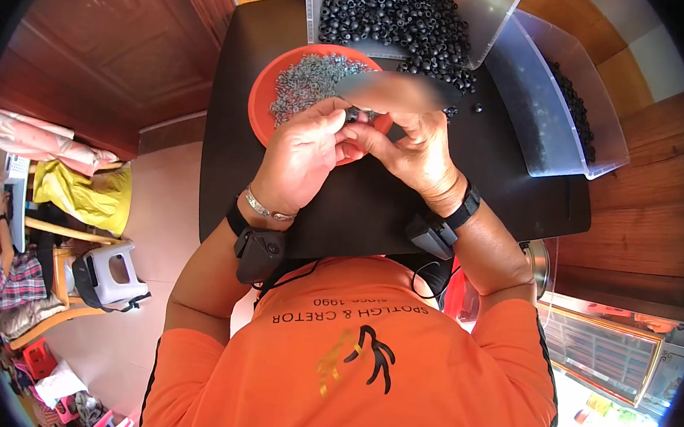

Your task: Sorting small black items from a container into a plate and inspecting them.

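Observation:
My left hand (303, 150) and my right hand (422, 160) meet above the near right part of a round orange-red basin (261, 99). The left fingers are closed on a small dark round piece (353, 115), which looks like the black ones in the bin. My right thumb and fingers are pinched together beside it; what they hold, if anything, cannot be made out, as a blur covers part of that hand. Many small silvery metal parts (308, 82) fill the basin, too small to name surely.
A clear bin (497, 33) at the back holds black round pieces (390, 16) with holes; some spill onto the dark table (277, 216). Another clear bin (535, 108) stands at the right with fewer. On the left are a wooden chair (75, 233) and a person (12, 276).

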